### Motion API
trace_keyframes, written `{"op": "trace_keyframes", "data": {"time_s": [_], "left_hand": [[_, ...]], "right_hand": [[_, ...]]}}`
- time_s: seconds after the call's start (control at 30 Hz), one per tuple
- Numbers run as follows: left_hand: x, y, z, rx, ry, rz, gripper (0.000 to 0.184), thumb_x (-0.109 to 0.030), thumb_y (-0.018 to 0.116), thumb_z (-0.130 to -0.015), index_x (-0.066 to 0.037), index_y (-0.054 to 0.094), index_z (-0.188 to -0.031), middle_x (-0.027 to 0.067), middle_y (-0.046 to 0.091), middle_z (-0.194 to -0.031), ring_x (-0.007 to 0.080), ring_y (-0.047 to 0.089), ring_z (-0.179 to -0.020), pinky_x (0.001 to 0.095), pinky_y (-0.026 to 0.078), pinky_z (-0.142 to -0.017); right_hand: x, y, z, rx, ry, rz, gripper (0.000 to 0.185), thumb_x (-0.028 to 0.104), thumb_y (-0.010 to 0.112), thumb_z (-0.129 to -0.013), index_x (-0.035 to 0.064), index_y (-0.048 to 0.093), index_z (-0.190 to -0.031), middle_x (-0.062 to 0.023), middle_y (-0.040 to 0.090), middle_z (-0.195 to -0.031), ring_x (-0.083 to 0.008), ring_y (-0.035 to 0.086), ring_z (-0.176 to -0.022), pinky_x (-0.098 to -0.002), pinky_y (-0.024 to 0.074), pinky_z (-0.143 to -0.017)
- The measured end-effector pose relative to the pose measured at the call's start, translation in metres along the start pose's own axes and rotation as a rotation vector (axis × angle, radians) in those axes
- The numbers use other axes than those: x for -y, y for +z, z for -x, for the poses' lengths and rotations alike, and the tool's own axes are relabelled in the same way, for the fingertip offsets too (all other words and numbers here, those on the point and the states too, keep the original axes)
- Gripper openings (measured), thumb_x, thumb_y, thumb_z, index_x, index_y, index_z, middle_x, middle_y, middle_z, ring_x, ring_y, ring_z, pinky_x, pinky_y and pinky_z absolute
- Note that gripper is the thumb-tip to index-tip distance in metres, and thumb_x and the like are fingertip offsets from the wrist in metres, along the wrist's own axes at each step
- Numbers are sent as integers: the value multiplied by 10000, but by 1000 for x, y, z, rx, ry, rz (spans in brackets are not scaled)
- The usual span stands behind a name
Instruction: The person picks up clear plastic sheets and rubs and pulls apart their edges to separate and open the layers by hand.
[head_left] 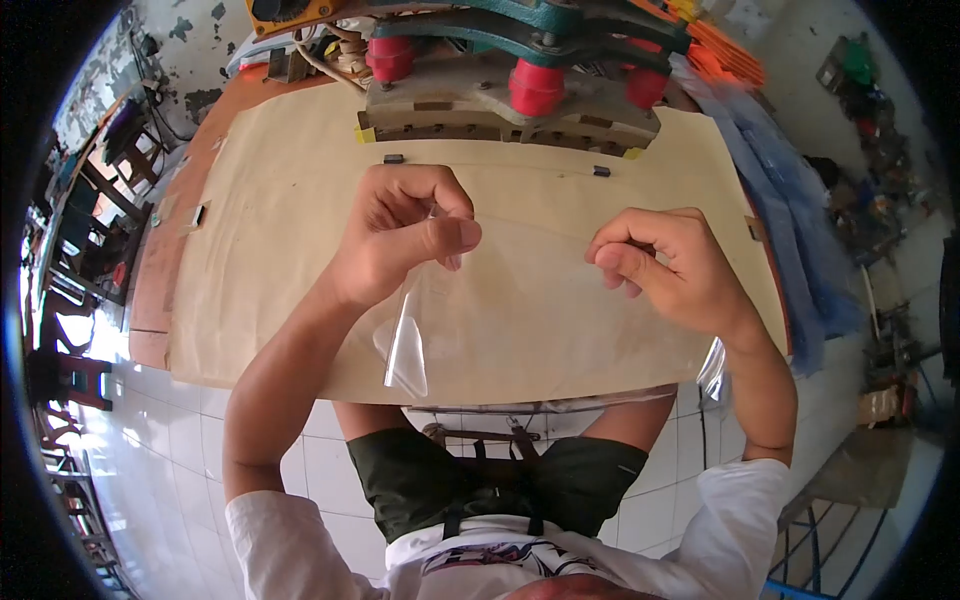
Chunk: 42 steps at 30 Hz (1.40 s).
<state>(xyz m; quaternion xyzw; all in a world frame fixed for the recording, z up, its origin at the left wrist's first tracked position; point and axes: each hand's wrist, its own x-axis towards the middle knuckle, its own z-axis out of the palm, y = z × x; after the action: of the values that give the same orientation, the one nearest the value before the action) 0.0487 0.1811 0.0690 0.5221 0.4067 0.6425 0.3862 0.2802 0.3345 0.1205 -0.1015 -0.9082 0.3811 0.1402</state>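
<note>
A clear plastic sheet (407, 350) stretches between my two hands above the table, its glossy folds hanging toward the front edge. My left hand (410, 230) is closed in a pinch on the sheet's left part, thumb against the fingers. My right hand (665, 262) pinches the sheet on the other side, fingertips together. Another shiny fold hangs below my right wrist. Most of the sheet is see-through, so its exact outline is hard to make out. Beyond the hands, two small dark blocks, one left (393, 159) and one right (601, 171), sit on the tan table covering (270, 250).
A press-like machine (520, 105) with green arms and red knobs stands at the table's back. Blue translucent plastic (790, 200) drapes over the right edge. Orange material (725, 50) lies at the back right. My legs are under the front edge.
</note>
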Motion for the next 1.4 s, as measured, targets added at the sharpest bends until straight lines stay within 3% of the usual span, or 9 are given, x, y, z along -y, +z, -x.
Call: {"op": "trace_keyframes", "data": {"time_s": [0.33, 0.4, 0.53, 0.73, 0.8, 0.9, 1.1, 1.33, 1.4], "left_hand": [[-7, -16, -3, -56, 132, 67, 105, -86, 592, -767, -12, 580, -693, 61, 578, -632, 135, 575, -588, 267, 457, -547], [-9, -16, -5, 6, 55, 89, 106, -92, 591, -783, -8, 585, -718, 65, 589, -664, 139, 589, -604, 272, 465, -571], [-17, -18, -5, 142, -54, 58, 121, -107, 586, -803, -6, 590, -737, 65, 594, -694, 146, 606, -631, 275, 477, -616], [-29, -15, -4, 146, -126, -75, 86, -30, 577, -797, 11, 605, -867, 57, 604, -766, 145, 612, -694, 279, 493, -679], [-29, -12, -4, 161, -200, -180, 194, -38, 622, -772, 13, 614, -959, 56, 624, -844, 147, 614, -747, 271, 490, -706], [-22, -10, -4, 261, -186, -321, 250, 46, 634, -783, 32, 615, -1032, 67, 643, -867, 149, 633, -797, 275, 505, -743], [-14, -1, -3, 375, -100, -638, 212, -7, 716, -807, 35, 649, -1003, 72, 678, -861, 140, 654, -810, 294, 527, -743], [-12, 9, -3, 400, -114, -654, 206, -27, 712, -816, 34, 663, -1006, 97, 703, -896, 146, 665, -816, 304, 535, -748], [-7, 11, -2, 326, -9, -627, 214, -61, 706, -833, 31, 669, -1023, 99, 709, -892, 150, 668, -812, 305, 535, -753]], "right_hand": [[-13, -17, 19, -14, 186, -74, 118, 72, 644, -899, -35, 646, -948, -40, 648, -808, -69, 588, -697, -217, 485, -619], [-14, -13, 20, -102, 128, -75, 104, 36, 617, -890, -22, 655, -968, -47, 653, -738, -69, 577, -623, -226, 485, -577], [-5, -16, 19, -136, 170, -13, 101, 31, 606, -889, -26, 652, -958, -44, 645, -730, -71, 584, -648, -228, 484, -591], [15, -24, 21, -132, 132, 103, 94, 41, 616, -876, -27, 659, -926, -48, 643, -726, -70, 583, -677, -232, 474, -597], [8, -25, 23, -133, -6, 126, 91, 38, 615, -874, -28, 666, -913, -52, 645, -727, -69, 575, -666, -226, 464, -587], [10, -26, 24, -121, 10, 141, 94, 36, 618, -869, -26, 670, -915, -57, 652, -739, -71, 559, -643, -227, 451, -572], [19, -19, 17, -70, -36, 213, 94, 55, 632, -854, -22, 672, -890, -85, 640, -698, -103, 536, -582, -259, 438, -557], [23, -8, 2, 27, -3, 243, 104, 75, 633, -842, -16, 670, -876, -135, 641, -703, -182, 571, -577, -297, 457, -583], [25, -6, -2, 55, -61, 243, 68, 9, 631, -855, -39, 659, -893, -64, 623, -713, -76, 510, -597, -232, 405, -545]]}}
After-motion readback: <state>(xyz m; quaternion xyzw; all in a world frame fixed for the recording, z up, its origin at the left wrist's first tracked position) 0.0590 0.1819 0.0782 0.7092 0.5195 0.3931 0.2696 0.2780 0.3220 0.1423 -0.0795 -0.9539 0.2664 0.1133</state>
